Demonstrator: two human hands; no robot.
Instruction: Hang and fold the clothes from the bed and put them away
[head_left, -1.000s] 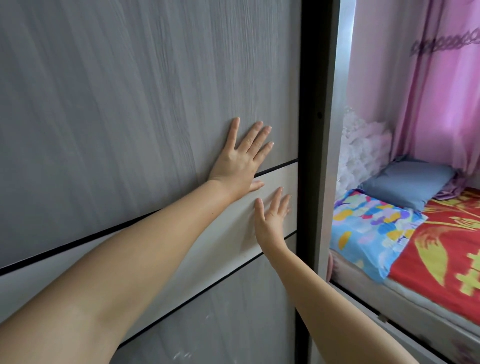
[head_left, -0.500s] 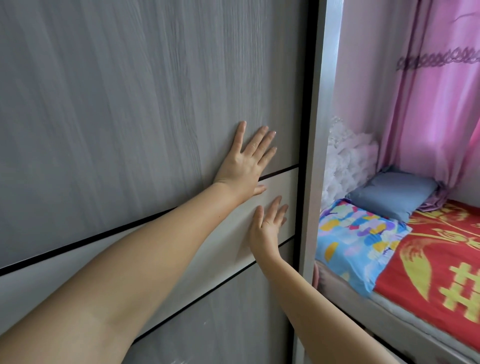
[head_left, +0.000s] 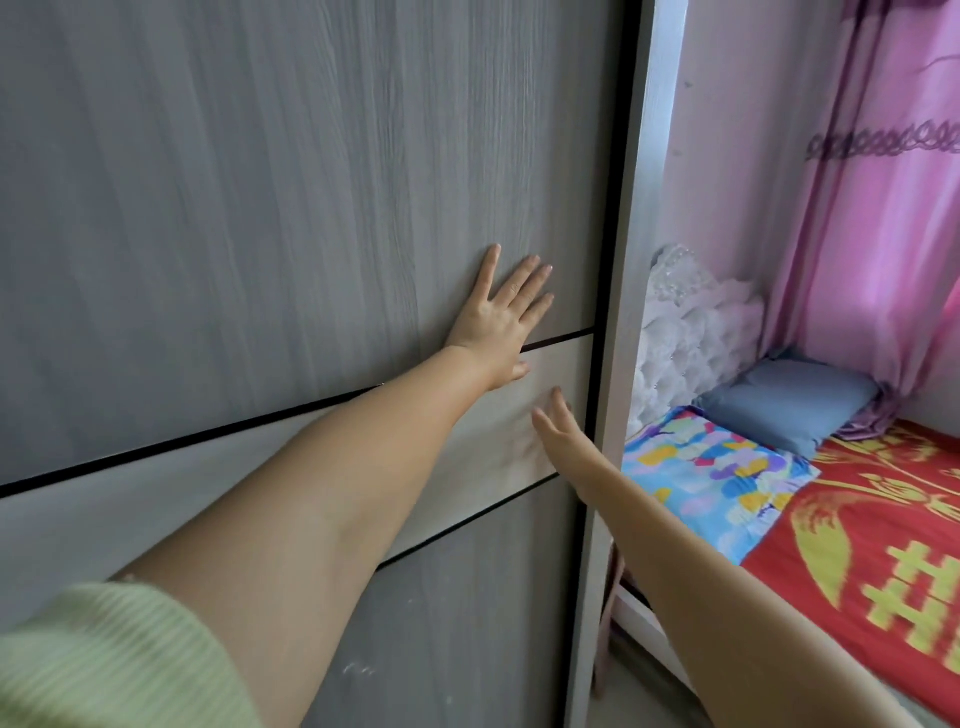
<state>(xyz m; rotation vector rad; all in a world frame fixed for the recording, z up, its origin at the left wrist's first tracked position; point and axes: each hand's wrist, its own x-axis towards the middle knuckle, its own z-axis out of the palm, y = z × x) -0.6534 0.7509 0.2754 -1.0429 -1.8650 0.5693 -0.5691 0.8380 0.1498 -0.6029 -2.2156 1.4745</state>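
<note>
A grey wood-grain sliding wardrobe door (head_left: 270, 208) with a pale horizontal band fills the left and middle of the view. My left hand (head_left: 498, 317) lies flat on it with fingers spread, just above the band. My right hand (head_left: 558, 423) presses on the pale band with straight fingers, close to the door's right edge. The door's edge sits against the grey wardrobe frame post (head_left: 623, 332) with no dark gap showing. No clothes are visible on the bed (head_left: 857, 525).
To the right of the post lies the bed, with a red and yellow cover, a colourful blue patterned pillow (head_left: 711, 478) and a grey-blue pillow (head_left: 789, 402). A white tufted headboard (head_left: 685, 332) and pink curtains (head_left: 893, 249) stand behind it.
The sliding door has moved right under both hands and the dark gap at the frame post has closed. My right hand has shifted toward the door's edge.
</note>
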